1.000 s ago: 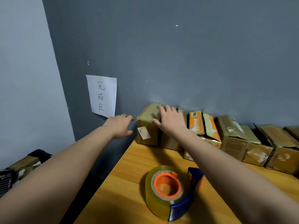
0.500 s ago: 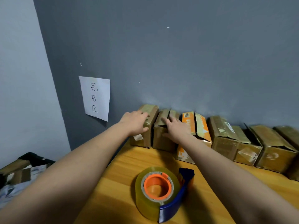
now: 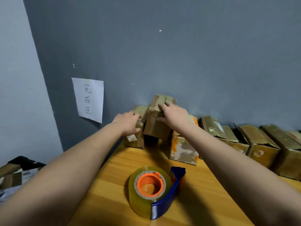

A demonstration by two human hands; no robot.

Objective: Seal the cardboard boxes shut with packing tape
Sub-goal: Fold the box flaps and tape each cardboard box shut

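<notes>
Nearest on the wooden tabletop (image 3: 114,185) lies a roll of clear packing tape (image 3: 147,190) with an orange core, seated in a blue dispenser (image 3: 169,194), between the 2 bare forearms. Past it, a row of taped cardboard boxes stands against the grey wall (image 3: 179,54). The left hand (image 3: 128,123) rests on the end box (image 3: 136,132) at the left of the row, fingers curled over its top and thumb against its near face. The right hand (image 3: 174,115) grips the raised box (image 3: 157,121) beside it, fingers wrapped over the top edge and thumb pressed to the front; this box sits higher than its neighbours and tilts. To the right comes an orange-printed box (image 3: 184,149), then further brown boxes (image 3: 260,144). A paper sign (image 3: 88,99) with handwritten characters hangs on the wall, left of the row.
</notes>
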